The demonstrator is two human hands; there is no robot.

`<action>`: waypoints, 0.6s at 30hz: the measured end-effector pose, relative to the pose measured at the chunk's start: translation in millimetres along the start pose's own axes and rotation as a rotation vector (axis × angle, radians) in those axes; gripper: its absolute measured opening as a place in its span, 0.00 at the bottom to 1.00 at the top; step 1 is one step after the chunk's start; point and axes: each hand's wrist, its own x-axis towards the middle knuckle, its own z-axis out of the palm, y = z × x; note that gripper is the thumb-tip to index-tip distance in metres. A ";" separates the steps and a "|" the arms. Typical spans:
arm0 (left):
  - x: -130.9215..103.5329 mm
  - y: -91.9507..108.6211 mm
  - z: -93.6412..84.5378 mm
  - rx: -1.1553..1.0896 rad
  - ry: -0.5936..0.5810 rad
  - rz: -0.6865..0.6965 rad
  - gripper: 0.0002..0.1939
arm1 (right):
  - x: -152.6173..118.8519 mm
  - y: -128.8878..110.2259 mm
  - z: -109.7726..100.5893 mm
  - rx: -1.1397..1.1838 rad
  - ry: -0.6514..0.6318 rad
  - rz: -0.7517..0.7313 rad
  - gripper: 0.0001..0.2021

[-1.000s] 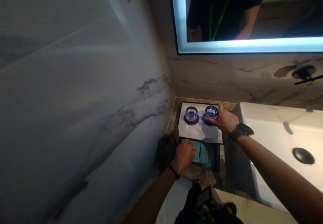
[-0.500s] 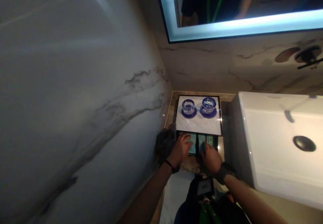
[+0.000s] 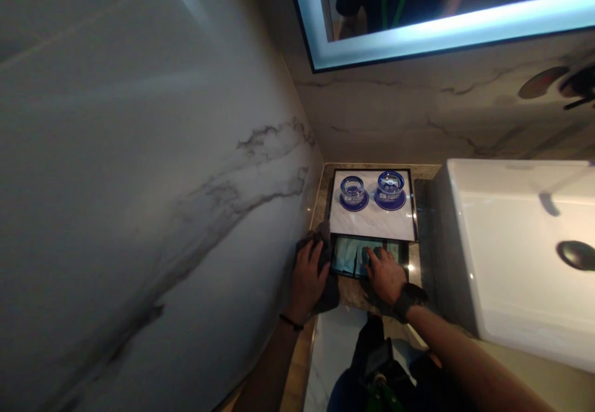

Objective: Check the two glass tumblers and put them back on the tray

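Low in the middle of the frame, the left hand (image 3: 307, 276) is laid flat, fingers spread, on a dark cloth (image 3: 325, 288) at the bench's (image 3: 353, 297) left edge, hard against the marble wall (image 3: 162, 183). Just to its right, the right hand (image 3: 383, 276) is pressed fingers-down on teal packets (image 3: 348, 255) held in a small dark tray (image 3: 402, 252); nothing is gripped by it, and a watch (image 3: 411, 294) is worn on its wrist. Directly above the packets, a white tray (image 3: 372, 223) is seen, touching the small tray's far edge, with two blue glasses (image 3: 353, 190) (image 3: 390, 186) set side by side on blue coasters. A white sink (image 3: 511, 245) fills the right of the frame, and a lit mirror (image 3: 418, 21) runs along the top.
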 end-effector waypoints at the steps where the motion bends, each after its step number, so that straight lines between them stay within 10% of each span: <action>1: -0.9 -7.1 4.3 0.008 -0.051 -0.007 0.27 | -0.2 -0.4 0.9 -0.001 0.000 -0.034 0.22; 9: -55.4 -37.6 34.6 0.198 -0.131 -0.086 0.19 | -12.4 10.4 21.1 0.007 -0.080 -0.303 0.22; 18: -118.9 17.2 95.5 0.178 -0.261 0.116 0.12 | -20.5 12.2 27.7 0.018 -0.095 -0.357 0.14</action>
